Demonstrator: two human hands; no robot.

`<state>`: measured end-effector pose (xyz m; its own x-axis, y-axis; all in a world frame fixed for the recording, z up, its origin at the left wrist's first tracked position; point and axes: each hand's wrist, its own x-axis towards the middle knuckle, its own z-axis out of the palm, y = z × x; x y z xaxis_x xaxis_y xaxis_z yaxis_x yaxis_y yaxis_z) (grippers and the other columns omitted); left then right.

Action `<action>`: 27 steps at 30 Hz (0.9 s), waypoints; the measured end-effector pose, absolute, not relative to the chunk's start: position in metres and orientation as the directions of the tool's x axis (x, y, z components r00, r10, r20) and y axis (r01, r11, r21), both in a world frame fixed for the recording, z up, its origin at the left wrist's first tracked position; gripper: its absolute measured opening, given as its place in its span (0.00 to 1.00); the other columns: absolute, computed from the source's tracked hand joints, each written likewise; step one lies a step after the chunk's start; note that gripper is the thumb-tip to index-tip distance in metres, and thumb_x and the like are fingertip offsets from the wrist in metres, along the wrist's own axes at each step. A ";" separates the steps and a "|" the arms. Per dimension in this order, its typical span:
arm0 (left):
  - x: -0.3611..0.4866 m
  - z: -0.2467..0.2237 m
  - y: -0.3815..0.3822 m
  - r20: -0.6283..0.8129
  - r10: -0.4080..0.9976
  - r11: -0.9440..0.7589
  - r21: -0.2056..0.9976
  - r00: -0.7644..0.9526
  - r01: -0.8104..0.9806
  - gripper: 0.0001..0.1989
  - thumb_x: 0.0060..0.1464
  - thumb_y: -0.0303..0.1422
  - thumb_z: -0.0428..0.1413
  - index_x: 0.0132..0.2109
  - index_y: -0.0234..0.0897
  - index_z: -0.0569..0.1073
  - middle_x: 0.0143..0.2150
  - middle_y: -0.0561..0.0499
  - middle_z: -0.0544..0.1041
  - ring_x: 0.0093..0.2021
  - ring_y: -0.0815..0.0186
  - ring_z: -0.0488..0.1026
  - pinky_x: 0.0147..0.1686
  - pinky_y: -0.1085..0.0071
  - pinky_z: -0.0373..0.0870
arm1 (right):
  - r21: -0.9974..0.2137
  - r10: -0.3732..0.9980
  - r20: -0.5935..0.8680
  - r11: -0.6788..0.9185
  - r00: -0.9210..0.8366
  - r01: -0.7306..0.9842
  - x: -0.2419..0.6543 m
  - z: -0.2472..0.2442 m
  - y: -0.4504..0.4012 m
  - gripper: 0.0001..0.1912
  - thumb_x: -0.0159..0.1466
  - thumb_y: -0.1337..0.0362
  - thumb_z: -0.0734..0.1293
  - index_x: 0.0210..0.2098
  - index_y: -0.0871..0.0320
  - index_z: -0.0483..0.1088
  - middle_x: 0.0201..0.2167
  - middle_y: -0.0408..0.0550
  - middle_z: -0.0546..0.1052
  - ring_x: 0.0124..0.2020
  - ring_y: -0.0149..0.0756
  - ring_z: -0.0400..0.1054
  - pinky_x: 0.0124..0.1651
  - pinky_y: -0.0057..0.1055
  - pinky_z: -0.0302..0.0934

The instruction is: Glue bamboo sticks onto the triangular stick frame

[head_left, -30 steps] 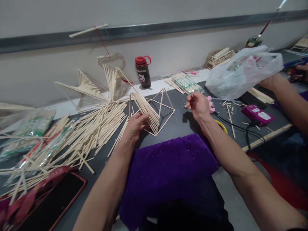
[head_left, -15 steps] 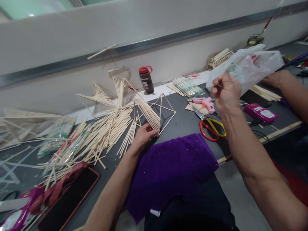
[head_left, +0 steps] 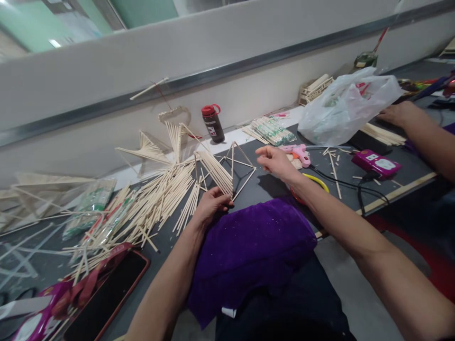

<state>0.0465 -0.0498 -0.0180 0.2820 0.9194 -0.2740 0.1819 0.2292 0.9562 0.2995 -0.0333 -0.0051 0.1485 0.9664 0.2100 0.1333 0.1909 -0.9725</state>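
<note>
My left hand (head_left: 214, 204) is closed on the near lower corner of a wooden stick frame (head_left: 215, 171). One side of the frame is a slanted row of thin sticks, and open triangles of sticks stand to its right. My right hand (head_left: 275, 162) hovers over the table just right of the frame, its fingers loosely apart and nothing visible in them. Below the frame lies a folded purple cloth (head_left: 252, 237) at the table edge. Beyond my right hand is a pink glue gun (head_left: 301, 154). Scissors (head_left: 317, 182) with yellow and red handles are partly hidden under my right forearm.
Loose sticks (head_left: 161, 194) are heaped left of the frame. A dark bottle (head_left: 213, 124) with a red lid stands by the wall. A plastic bag (head_left: 337, 111) and a purple device (head_left: 376, 163) with cords are right. A phone (head_left: 106, 296) lies front left; another person's hand (head_left: 396, 113) rests far right.
My right hand has let go of the plastic bag and moved left and down towards the frame. The bag now sits on the table. My left hand keeps hold of the frame.
</note>
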 end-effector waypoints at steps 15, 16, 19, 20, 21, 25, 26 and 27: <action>0.032 0.000 -0.024 -0.147 0.926 0.064 0.969 0.348 0.238 0.12 0.45 0.38 0.64 0.32 0.34 0.74 0.24 0.53 0.71 0.21 0.73 0.65 0.20 0.76 0.56 | -0.743 0.941 0.335 0.290 -0.040 0.603 0.291 0.016 -0.060 0.17 0.57 0.68 0.64 0.46 0.61 0.73 0.24 0.41 0.72 0.25 0.30 0.64 0.31 0.27 0.53; 0.032 0.000 -0.020 -0.142 0.924 0.054 0.967 0.354 0.248 0.12 0.44 0.38 0.64 0.31 0.34 0.74 0.24 0.53 0.71 0.21 0.73 0.65 0.20 0.77 0.55 | -0.750 0.943 0.330 0.287 -0.039 0.595 0.292 0.016 -0.062 0.17 0.57 0.68 0.64 0.46 0.61 0.73 0.24 0.41 0.72 0.25 0.30 0.64 0.31 0.27 0.53; 0.033 0.000 -0.012 -0.124 0.917 0.024 0.966 0.379 0.257 0.12 0.44 0.39 0.64 0.30 0.34 0.74 0.23 0.54 0.69 0.20 0.75 0.62 0.20 0.77 0.53 | -0.790 0.952 0.304 0.269 -0.030 0.551 0.295 0.011 -0.065 0.17 0.57 0.67 0.64 0.46 0.62 0.73 0.22 0.40 0.71 0.24 0.30 0.64 0.31 0.26 0.54; 0.033 -0.001 -0.011 -0.127 0.911 0.022 0.965 0.392 0.262 0.12 0.45 0.39 0.64 0.31 0.34 0.74 0.24 0.54 0.70 0.21 0.75 0.62 0.20 0.77 0.53 | -0.803 0.956 0.293 0.260 -0.025 0.536 0.295 0.008 -0.065 0.17 0.57 0.67 0.65 0.46 0.62 0.73 0.22 0.40 0.72 0.24 0.30 0.64 0.31 0.26 0.54; 0.033 -0.002 -0.011 -0.137 0.904 0.025 0.963 0.406 0.270 0.12 0.45 0.39 0.63 0.32 0.34 0.75 0.24 0.54 0.70 0.21 0.75 0.62 0.20 0.77 0.53 | -0.812 0.959 0.282 0.249 -0.018 0.527 0.296 0.006 -0.065 0.17 0.57 0.66 0.65 0.46 0.62 0.73 0.22 0.40 0.72 0.24 0.30 0.64 0.31 0.26 0.54; 0.032 -0.009 -0.010 -0.196 0.883 0.067 0.952 0.427 0.298 0.13 0.45 0.40 0.63 0.33 0.34 0.75 0.23 0.55 0.69 0.21 0.75 0.61 0.21 0.77 0.53 | -0.831 0.971 0.240 0.206 -0.001 0.517 0.293 -0.006 -0.066 0.18 0.56 0.66 0.65 0.46 0.64 0.74 0.23 0.41 0.72 0.24 0.29 0.64 0.30 0.26 0.55; 0.030 -0.010 -0.009 -0.210 0.881 0.081 0.950 0.423 0.303 0.14 0.45 0.40 0.63 0.34 0.34 0.75 0.22 0.55 0.68 0.21 0.75 0.61 0.21 0.77 0.52 | -0.840 0.975 0.223 0.196 -0.009 0.506 0.292 -0.008 -0.068 0.18 0.56 0.67 0.64 0.46 0.64 0.73 0.23 0.41 0.72 0.23 0.29 0.64 0.29 0.26 0.55; 0.029 -0.011 -0.009 -0.220 0.883 0.092 0.947 0.415 0.306 0.14 0.45 0.41 0.63 0.35 0.35 0.76 0.22 0.55 0.68 0.21 0.75 0.60 0.21 0.77 0.52 | -0.853 0.979 0.200 0.188 -0.028 0.486 0.291 -0.010 -0.070 0.18 0.56 0.67 0.64 0.46 0.64 0.73 0.23 0.41 0.72 0.23 0.29 0.64 0.29 0.26 0.55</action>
<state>0.0286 -0.0086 -0.0112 0.4152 0.8827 -0.2200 0.3065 0.0920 0.9474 0.2912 -0.0699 -0.0096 -0.0278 0.9794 0.2002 0.4859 0.1883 -0.8535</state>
